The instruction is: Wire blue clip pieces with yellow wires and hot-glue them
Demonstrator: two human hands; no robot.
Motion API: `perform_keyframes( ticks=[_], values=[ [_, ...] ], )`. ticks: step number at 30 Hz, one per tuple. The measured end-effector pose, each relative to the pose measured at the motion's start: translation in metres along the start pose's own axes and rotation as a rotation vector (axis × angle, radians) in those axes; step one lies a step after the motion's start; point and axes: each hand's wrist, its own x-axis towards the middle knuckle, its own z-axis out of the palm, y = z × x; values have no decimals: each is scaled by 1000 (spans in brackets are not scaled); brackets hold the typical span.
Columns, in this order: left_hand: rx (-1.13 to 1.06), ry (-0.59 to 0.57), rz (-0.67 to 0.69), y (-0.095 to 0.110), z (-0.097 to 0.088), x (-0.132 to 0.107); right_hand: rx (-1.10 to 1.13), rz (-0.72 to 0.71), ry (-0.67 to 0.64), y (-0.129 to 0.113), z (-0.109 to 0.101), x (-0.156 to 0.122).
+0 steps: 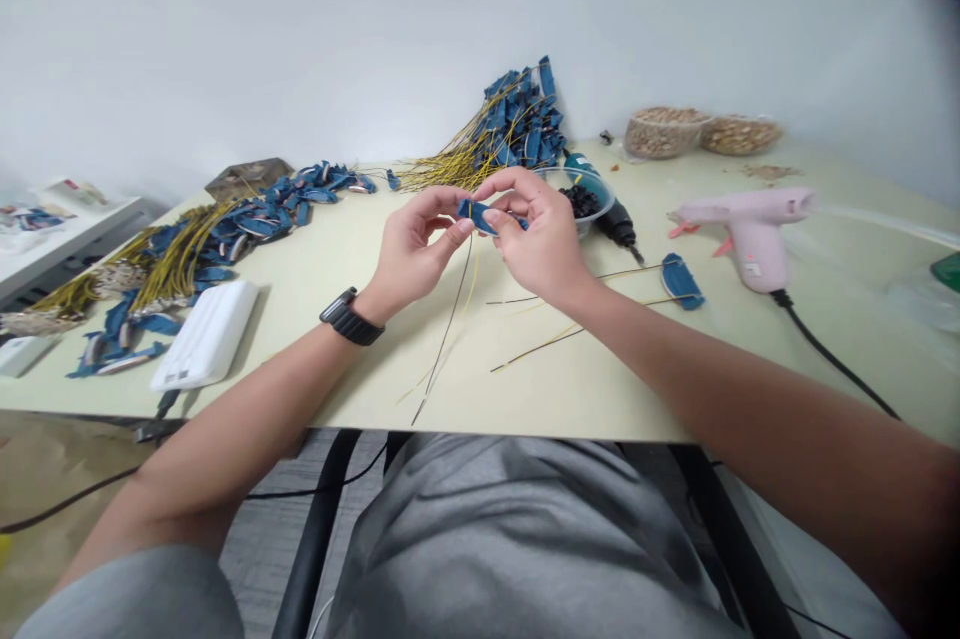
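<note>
My left hand (414,249) and my right hand (538,237) meet above the table, both pinching a small blue leaf-shaped piece (478,215). A thin dark wire stem (448,324) hangs from it down toward the table's front edge. I wear a black watch (351,317) on my left wrist. Loose wire stems (555,337) lie on the table under my right forearm. Another blue leaf (681,280) lies on the table to the right of my right hand.
A pink glue gun (754,229) with a black cord stands at right. Heaps of blue leaves on yellow wires lie at left (217,239) and at the back (510,129). A white box (206,334), a bowl of dark bits (589,199) and two bowls (664,131) also sit on the cream table (600,389).
</note>
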Motion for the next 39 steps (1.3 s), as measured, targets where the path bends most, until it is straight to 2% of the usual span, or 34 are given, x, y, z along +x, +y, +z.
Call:
perform_keyframes(
  ticks=[4, 13, 22, 27, 34, 39],
  values=[
    [-38, 0, -74, 4, 0, 0, 19, -103, -1, 7, 0, 1],
    [-104, 94, -122, 13, 10, 2, -56, -186, 67, 15, 3, -2],
    [-166, 72, -147, 13, 9, 1, -67, -187, 70, 16, 3, -2],
    [-148, 97, -156, 11, 10, 1, -73, -185, 65, 16, 3, -2],
    [-131, 69, -126, 13, 9, 0, -137, -145, 71, 13, 2, -2],
    [-105, 30, -92, 4, 6, -2, -154, -125, 69, 11, 0, -1]
  ],
)
